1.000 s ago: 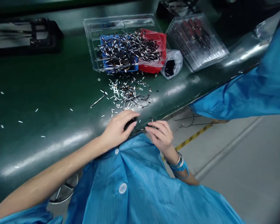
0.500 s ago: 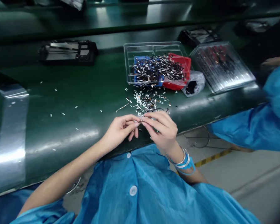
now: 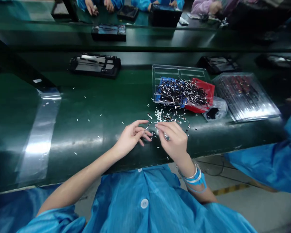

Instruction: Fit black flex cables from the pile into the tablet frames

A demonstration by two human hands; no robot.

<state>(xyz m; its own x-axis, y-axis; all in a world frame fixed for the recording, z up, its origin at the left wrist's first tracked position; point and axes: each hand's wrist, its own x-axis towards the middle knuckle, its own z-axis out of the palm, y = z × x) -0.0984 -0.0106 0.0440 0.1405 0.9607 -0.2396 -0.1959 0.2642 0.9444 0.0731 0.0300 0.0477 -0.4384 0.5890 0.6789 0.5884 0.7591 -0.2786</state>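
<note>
Parts [image 3: 181, 91] heaped in a tray [image 3: 179, 67], stacked trays [image 3: 251, 98] to its right, strips [image 3: 159, 116] scattered before it

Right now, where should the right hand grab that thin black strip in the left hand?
Probably by the upper end of the thin black strip, coming from the right: it slants up and rightward, its lower end meets the left hand, and the right hand is on that side.
</note>
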